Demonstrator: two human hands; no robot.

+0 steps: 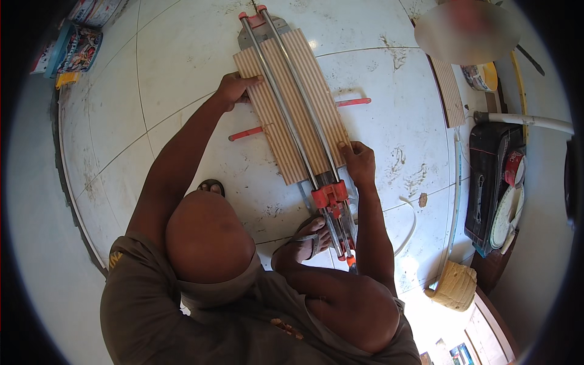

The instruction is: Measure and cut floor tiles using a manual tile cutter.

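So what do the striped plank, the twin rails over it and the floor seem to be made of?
The plank looks like a ceramic tile with a matte wood-stripe print, though wood or laminate cannot be ruled out. The twin rails seem polished steel, grey with bright glints, with red, probably plastic, fittings. The floor looks like glossy white glazed tile: grout lines and reflections show. The left hand and right hand press on the plank.

Bright, even daylight, soft glare on floor tiles, perhaps slight rim blur, dark fisheye corners.

Tile on cutter bed, under rails (hands at both edges).
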